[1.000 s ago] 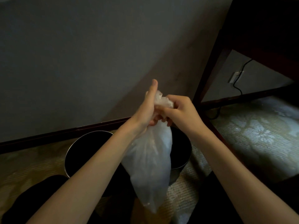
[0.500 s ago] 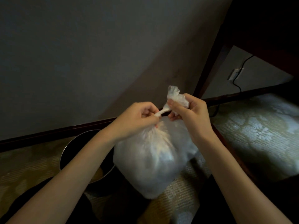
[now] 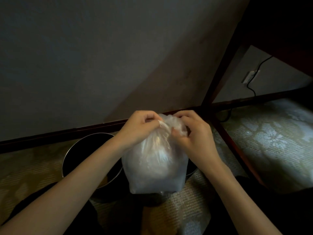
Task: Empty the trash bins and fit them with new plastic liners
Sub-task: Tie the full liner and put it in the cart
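Observation:
A filled translucent white trash bag (image 3: 155, 165) hangs in mid-frame above the floor. My left hand (image 3: 138, 128) pinches the gathered neck of the bag from the left. My right hand (image 3: 193, 134) grips the bunched plastic at the neck from the right, fingers curled into it. Behind the bag and my left forearm stands a round metal-rimmed trash bin (image 3: 74, 150) with a dark inside; something yellowish shows low inside it. A second bin's rim (image 3: 191, 173) peeks out just right of the bag, mostly hidden.
A grey wall with a dark baseboard (image 3: 50, 135) runs behind the bins. A dark wooden table leg (image 3: 220, 72) and crossbars stand to the right, with a wall socket and black cable (image 3: 250, 77) beyond. Patterned carpet (image 3: 271, 136) covers the floor.
Both hands have dropped lower and come together at the bag's neck. The loose tail that stuck up from my right hand is now tucked in between the fingers.

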A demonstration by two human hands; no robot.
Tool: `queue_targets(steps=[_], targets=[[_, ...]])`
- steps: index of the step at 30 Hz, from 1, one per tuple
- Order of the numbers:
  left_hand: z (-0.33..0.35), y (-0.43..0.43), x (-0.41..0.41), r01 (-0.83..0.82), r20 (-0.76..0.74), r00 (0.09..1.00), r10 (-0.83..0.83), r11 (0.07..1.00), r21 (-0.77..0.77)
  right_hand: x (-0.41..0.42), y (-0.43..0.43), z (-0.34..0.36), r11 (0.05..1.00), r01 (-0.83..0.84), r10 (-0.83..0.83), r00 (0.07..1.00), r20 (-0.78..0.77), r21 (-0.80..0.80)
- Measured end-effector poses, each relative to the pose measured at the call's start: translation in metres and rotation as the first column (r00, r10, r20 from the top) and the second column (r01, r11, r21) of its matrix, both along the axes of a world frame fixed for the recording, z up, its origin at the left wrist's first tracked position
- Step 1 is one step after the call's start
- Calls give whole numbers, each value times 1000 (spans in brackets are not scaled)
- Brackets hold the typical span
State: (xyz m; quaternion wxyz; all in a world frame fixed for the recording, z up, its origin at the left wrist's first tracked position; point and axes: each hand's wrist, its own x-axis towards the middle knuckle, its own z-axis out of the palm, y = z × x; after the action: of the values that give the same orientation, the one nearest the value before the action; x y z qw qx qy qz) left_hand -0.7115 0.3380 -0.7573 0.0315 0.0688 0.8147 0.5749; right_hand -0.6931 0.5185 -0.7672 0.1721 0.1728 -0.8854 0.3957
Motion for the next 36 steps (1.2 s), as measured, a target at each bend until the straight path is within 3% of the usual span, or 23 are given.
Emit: queue_targets(steps=[3,5,8,10,13,18,26,30,34,36], targets=[[2,5,0,-34,-109,994,29,998,-46,9,-2,17,992,-77,84,994,-68,101],[4,6,-1,-72,-181,982,57,995,-74,11,3,25,991,-105,109,993,-45,86],[5,5,0,-103,-282,958,43,974,-202,6,12,33,986,-125,127,992,8,-113],[8,6,2,-26,-308,948,-81,944,-328,-8,19,38,952,-102,114,993,25,-289],[16,8,4,104,-334,908,-252,909,-403,-32,25,40,952,-75,91,995,41,-298],[18,-1,1,306,-98,946,-309,951,-47,-35,20,15,997,-68,70,995,66,-34],[1,-3,4,150,115,976,-186,952,268,-15,11,6,993,-42,34,997,74,110],[10,3,3,129,185,966,-181,956,262,-12,7,9,982,-19,7,998,62,189],[19,4,5,234,275,918,-285,951,204,-16,5,16,987,-47,47,999,3,155],[19,1,5,254,293,896,-335,925,282,-15,1,18,978,-96,98,995,0,188]])
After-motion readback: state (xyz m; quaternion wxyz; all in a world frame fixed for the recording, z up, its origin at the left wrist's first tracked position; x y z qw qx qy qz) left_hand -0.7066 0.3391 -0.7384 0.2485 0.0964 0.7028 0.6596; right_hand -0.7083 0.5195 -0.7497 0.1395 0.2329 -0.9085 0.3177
